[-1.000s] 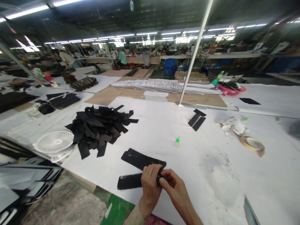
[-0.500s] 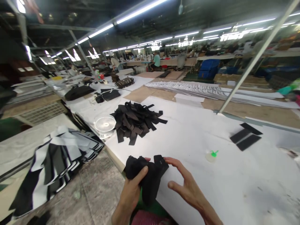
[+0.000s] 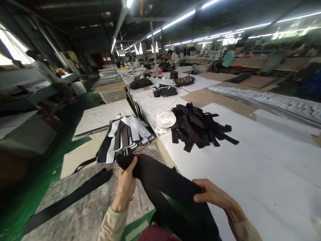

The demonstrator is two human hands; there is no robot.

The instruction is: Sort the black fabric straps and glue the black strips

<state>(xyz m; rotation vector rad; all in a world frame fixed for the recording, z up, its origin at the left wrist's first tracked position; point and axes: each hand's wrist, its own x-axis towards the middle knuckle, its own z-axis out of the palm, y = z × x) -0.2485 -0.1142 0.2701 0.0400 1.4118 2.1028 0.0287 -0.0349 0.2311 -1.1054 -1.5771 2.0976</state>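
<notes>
My left hand [image 3: 126,179] is closed around one bunched end of a black fabric strip [image 3: 165,177]. My right hand [image 3: 209,194] pinches the edge of the same black fabric further along, near the white table's front edge. Between the hands the fabric is stretched out, and its lower part hangs in a loop in front of my body. Beyond it, a heap of black fabric strips [image 3: 198,127] lies on the white table [image 3: 263,167]. Left of that, black and white strips [image 3: 125,134] are fanned out in a pile.
A small white fan [image 3: 166,119] stands beside the black heap. One long black strip [image 3: 70,197] lies on the mottled board [image 3: 92,204] at the left. Rows of white pieces [image 3: 271,100] cover the far right table. Other people [image 3: 174,58] are in the background.
The view has swung left. The black fabric, bunched in my left hand before, is now drawn out between both hands. My right hand has closed from spread fingers to a pinch.
</notes>
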